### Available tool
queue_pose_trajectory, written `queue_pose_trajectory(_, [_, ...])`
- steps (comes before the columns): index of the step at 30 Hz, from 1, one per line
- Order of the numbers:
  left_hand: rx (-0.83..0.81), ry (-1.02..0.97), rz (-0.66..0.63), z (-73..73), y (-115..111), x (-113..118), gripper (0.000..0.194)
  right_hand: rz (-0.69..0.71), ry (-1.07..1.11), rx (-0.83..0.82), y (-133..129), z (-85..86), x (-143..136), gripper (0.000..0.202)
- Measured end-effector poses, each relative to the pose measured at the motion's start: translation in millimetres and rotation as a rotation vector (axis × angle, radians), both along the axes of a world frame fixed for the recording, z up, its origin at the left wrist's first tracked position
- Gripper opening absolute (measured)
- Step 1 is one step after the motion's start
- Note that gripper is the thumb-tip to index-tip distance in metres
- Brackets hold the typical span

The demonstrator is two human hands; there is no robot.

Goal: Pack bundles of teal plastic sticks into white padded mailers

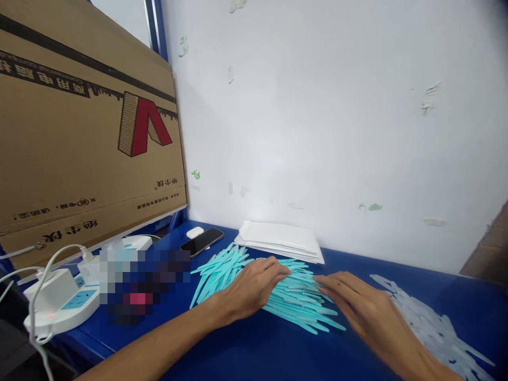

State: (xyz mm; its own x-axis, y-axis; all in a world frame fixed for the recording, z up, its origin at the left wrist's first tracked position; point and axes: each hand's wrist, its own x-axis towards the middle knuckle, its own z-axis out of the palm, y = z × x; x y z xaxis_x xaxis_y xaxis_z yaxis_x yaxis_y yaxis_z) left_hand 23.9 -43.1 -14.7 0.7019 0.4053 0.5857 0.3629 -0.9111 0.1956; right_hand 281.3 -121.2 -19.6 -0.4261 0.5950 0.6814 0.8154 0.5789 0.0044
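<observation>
Far left: white power strip (59, 304) with plugged cables, below a leaning cardboard box (87, 132). Phone (201, 241) lies near the wall. Centre: heap of teal plastic strips (238, 275) on the blue table (254, 349). Left hand (254, 288) lies flat on the heap, fingers extended, gripping nothing. Right hand (357, 304) likewise flat, fingertips touching the strips. White pouches (280, 241) are stacked behind; clear strips (428, 323) lie right.

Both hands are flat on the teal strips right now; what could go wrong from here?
The left hand and right hand press on a loose pile of teal strips; a sweep might push some off the near edge of the table. Clear strips lie close by the right hand, so the piles could mix. The phone sits near the pile and could get nudged.
</observation>
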Motion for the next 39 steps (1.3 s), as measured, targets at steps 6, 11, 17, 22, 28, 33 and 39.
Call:
queue_pose_trajectory(6, [0.019, -0.029, -0.021, -1.1, -0.9, 0.7, 0.028, 0.011, -0.016, 0.015, -0.2, -0.3, 0.3, 0.028])
queue_pose_trajectory(11, [0.036, -0.044, -0.040, -1.7, -0.4, 0.5, 0.025, 0.014, -0.015, 0.029, 0.8, -2.6, 0.5, 0.027])
queue_pose_trajectory(17, [0.047, -0.054, -0.069, -2.1, 0.8, 0.5, 0.024, 0.011, -0.006, 0.048, -0.1, 0.3, -2.1, 0.027])
queue_pose_trajectory(22, [0.056, -0.062, -0.064, -2.5, 1.0, 0.2, 0.024, 0.031, 0.008, 0.075, -0.7, 2.5, -3.7, 0.027])
queue_pose_trajectory(28, [0.067, -0.070, -0.074, -3.2, 1.0, -0.2, 0.024, 0.054, 0.025, 0.067, -1.5, 2.1, -5.6, 0.027])
queue_pose_trajectory(33, [0.083, -0.077, -0.080, -3.1, 1.0, 0.1, 0.022, 0.076, 0.027, 0.045, -1.5, 1.3, -5.5, 0.028])
queue_pose_trajectory(39, [0.113, -0.115, -0.097, -2.8, 1.2, 0.6, 0.020, 0.088, 0.030, 0.040, -1.6, 0.7, -6.2, 0.028])
